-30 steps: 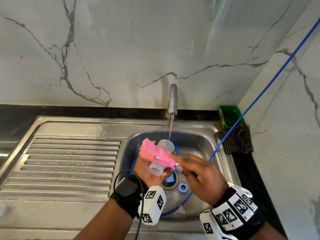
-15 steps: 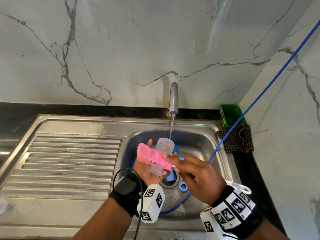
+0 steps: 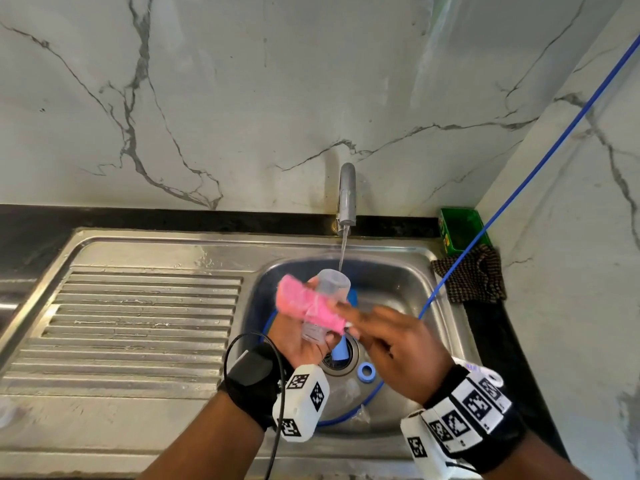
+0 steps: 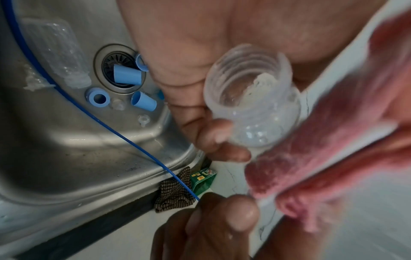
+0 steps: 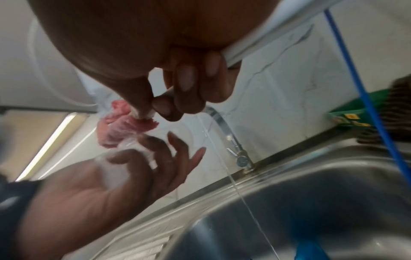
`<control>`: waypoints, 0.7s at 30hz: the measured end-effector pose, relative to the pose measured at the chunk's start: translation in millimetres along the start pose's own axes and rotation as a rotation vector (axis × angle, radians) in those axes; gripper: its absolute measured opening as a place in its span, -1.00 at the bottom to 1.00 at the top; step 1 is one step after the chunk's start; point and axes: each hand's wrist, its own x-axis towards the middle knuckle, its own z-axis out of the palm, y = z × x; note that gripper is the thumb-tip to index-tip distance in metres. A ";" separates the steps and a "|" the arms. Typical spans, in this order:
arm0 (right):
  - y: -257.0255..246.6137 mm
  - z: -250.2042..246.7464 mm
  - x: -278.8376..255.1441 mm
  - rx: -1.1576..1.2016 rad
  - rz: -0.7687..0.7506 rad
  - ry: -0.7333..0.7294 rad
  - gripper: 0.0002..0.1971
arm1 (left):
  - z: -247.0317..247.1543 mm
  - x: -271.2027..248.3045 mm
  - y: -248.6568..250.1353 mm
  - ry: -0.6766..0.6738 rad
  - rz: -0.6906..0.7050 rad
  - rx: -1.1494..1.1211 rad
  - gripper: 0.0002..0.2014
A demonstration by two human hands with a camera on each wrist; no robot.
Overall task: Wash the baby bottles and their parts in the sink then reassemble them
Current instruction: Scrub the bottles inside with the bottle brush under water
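Observation:
My left hand [image 3: 311,336] grips a clear baby bottle [image 3: 332,284] over the sink basin [image 3: 398,282], base up under the thin water stream. Its threaded open neck [image 4: 249,70] points back at my wrist. A pink sponge [image 3: 304,306] is wrapped across the bottle's side, and my right hand [image 3: 349,322] pinches its end between thumb and fingers [image 5: 162,109]. On the basin floor lie another clear bottle [image 4: 55,52], two blue caps [image 4: 126,76] by the drain, a blue ring [image 4: 99,98] and small clear teats [image 4: 143,119].
The tap [image 3: 347,199] runs a thin stream. A ribbed drainboard [image 3: 138,323] lies to the left. A green box [image 3: 460,230] and a checked cloth [image 3: 474,278] sit at the back right corner. A blue cable [image 3: 519,185] slants from the wall into the basin.
The bottle has turned from slanted to nearly upright in my left hand, base closer to the stream. The sponge has rubbed back and forth along its side.

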 end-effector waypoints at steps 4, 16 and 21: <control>21.2 -6.0 7.5 -0.003 0.133 0.164 -0.41 | 3.0 1.0 4.2 -0.023 -0.073 0.002 -0.52; -0.6 -1.3 -1.5 0.045 0.035 0.048 -0.37 | -1.8 2.0 2.3 -0.010 -0.049 -0.056 -0.50; 19.8 -5.2 3.9 -0.034 0.175 0.188 -0.41 | -1.1 3.4 5.2 0.003 -0.080 -0.038 -0.55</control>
